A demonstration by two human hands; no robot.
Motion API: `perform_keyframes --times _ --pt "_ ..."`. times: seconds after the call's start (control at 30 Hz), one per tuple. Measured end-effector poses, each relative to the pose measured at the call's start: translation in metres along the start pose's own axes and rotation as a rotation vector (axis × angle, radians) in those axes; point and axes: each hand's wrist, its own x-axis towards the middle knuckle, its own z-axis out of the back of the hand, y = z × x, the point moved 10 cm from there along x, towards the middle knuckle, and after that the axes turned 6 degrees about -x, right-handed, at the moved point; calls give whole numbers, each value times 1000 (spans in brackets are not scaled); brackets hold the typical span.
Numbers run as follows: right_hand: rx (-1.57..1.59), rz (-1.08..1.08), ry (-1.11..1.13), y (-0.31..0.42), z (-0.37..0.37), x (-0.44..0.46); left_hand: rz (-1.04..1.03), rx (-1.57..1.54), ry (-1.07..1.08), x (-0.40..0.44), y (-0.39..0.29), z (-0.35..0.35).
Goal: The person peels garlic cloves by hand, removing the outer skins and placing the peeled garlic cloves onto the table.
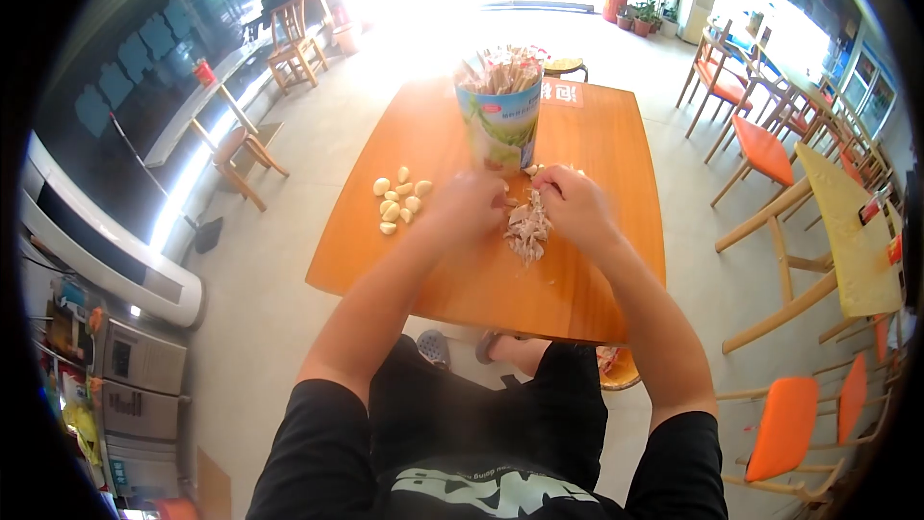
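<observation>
**Hand Position at the Skin Pile, Wooden Table**

My left hand [470, 209] and right hand [575, 202] face each other above the wooden table [597, 270], fingertips near each other but apart. The right fingers are narrow, thumb and forefinger drawn together in a pinch; whether they grip anything is too small to tell. The left fingers are curled inward and blurred; I cannot tell whether they are closed or hold a piece.

The pale papery skins [527, 231] lie in a loose heap between my hands, its upper end just beside the fingertips and its lower end extending toward my body. The peeled garlic cloves [414, 204] form a loose group on the tabletop, outboard of my left hand and apart from its fingers. A few small pale pieces [532, 170] lie beyond the fingertips, near the base of the printed tub [500, 125]. The tub stands upright ahead of my hands, filled with thin sticks [510, 77] that project above its rim.
</observation>
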Motion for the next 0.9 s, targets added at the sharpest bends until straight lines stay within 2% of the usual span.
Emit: perform_keyframes --times 0.1,0.17,0.27,0.37,0.5,0.6,0.67,0.8,0.87,0.9 --pt "25 120 -77 4 -8 2 -45 -108 25 -1 -4 3" --pt "126 218 -225 13 2 -3 -101 79 149 -2 -16 -3" --pt "115 224 -308 9 9 -7 -119 24 17 -10 -51 29" --pt "142 198 -279 3 14 -12 -131 -13 -67 -13 -52 28" --pt "135 230 -324 9 22 -17 -90 -13 -14 -10 -55 30" --pt "183 146 -260 20 28 -16 -122 -174 -111 0 -52 31" --pt "216 174 -303 15 28 -15 4 -310 -3 14 -45 14" --pt "253 160 -332 6 33 -17 -157 -560 -34 20 -59 7" --pt "247 162 -364 8 36 -21 105 -1023 -39 18 -33 -11" --pt "246 184 -378 11 36 -21 98 -1021 -17 17 -36 -12"
